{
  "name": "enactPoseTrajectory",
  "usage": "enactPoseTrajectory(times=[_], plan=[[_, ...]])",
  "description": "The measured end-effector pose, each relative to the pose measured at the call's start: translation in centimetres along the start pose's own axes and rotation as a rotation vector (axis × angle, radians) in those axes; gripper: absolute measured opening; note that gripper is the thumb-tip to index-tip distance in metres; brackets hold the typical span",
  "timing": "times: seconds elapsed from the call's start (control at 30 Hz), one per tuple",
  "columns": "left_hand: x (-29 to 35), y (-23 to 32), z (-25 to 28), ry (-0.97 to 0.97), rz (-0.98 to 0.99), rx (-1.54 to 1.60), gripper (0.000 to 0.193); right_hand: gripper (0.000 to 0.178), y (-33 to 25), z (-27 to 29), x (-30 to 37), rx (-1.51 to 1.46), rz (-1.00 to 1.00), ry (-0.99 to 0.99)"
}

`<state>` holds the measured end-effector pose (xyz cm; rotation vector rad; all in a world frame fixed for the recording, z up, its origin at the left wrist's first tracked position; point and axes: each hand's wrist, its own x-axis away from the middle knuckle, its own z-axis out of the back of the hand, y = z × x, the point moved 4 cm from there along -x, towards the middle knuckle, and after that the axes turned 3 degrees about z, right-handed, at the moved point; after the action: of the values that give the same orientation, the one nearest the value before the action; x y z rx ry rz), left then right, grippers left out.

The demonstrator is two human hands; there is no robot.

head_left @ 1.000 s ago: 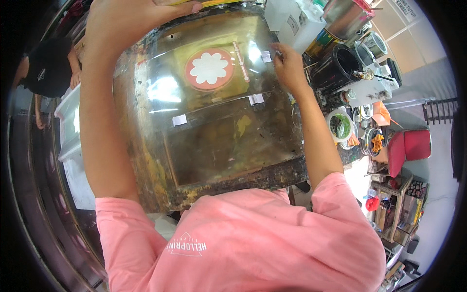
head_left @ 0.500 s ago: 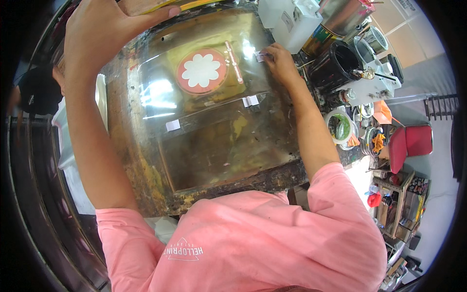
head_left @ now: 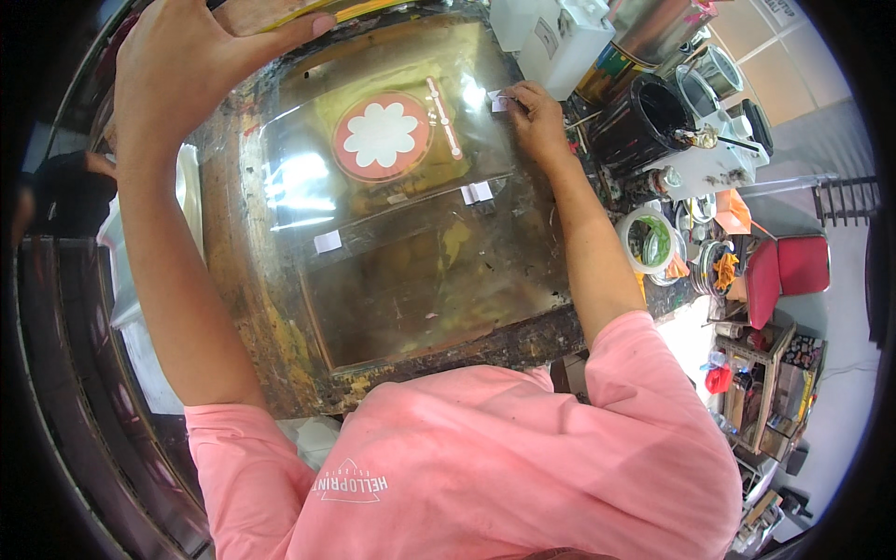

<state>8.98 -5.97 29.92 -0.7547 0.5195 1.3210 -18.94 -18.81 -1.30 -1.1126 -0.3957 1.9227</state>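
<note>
Left hand (head_left: 177,73) grips a frame (head_left: 264,13), right hand (head_left: 540,121) a white tab (head_left: 497,101); stained worktable (head_left: 235,297) below, red chair (head_left: 803,265) rightward.

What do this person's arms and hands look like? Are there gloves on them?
No gloves! The left hand and right hand are both bare. So are the forearms. Short, plain pink sleeves cover the upper arms. I see no watch.
</note>
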Motion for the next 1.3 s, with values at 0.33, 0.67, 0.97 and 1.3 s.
enactPoseTrajectory(times=[0.33,0.67,0.97,1.3], plan=[[0.3,0.1,-0.2,0.008,0.011,-0.079,0.08,0.02,-0.5,0.4,-0.4,0.046,0.018,-0.101],[0.4,-3.5,-2.3,-0.094,0.041,-0.029,0.092,0.02,-0.5,0.3,-0.4,0.061,0.03,-0.109],[0.7,-4.8,-3.2,-0.138,0.067,-0.019,0.103,0.018,-0.7,0.3,-0.3,0.054,0.04,-0.092],[0.9,-5.6,-3.7,-0.174,0.098,-0.013,0.116,0.017,-1.0,0.2,-0.3,0.077,0.003,-0.11]])
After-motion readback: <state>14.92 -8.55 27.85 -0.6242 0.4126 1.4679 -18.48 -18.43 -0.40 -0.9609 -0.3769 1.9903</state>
